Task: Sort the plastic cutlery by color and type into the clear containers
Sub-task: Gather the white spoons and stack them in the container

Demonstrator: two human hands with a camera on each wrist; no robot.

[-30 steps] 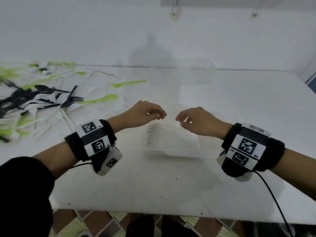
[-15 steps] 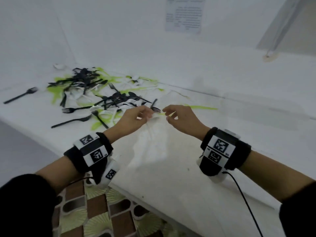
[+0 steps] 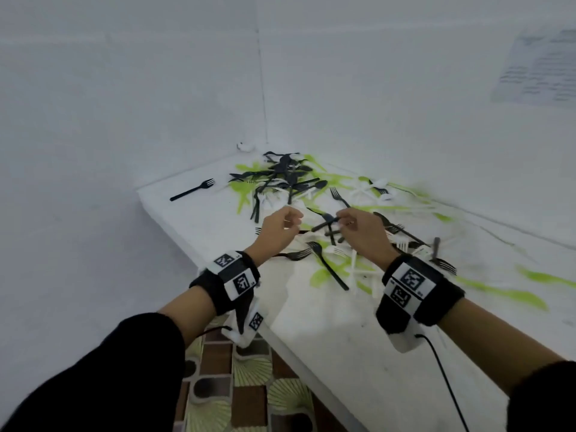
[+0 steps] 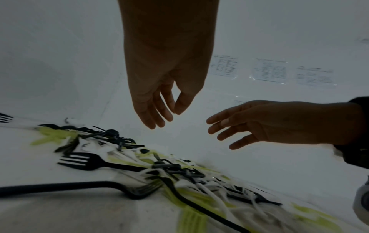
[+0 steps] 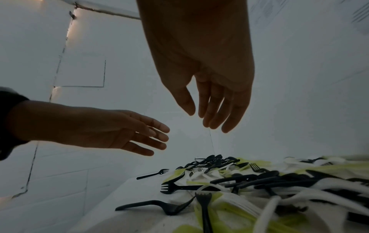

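The far pile of cutlery (image 3: 280, 179) is so tangled that you cannot count the pieces or tell forks from spoons. The green pieces (image 3: 511, 291) at the right are smeared into streaks, so their kind is unclear. The right hand (image 3: 361, 229) covers some black pieces under it, and from the head view you cannot tell if it touches them. The paper on the wall (image 3: 539, 70) is cut off at the right edge, and its words are too blurry to read. In the left wrist view, a black fork (image 4: 79, 188) runs off the left edge.
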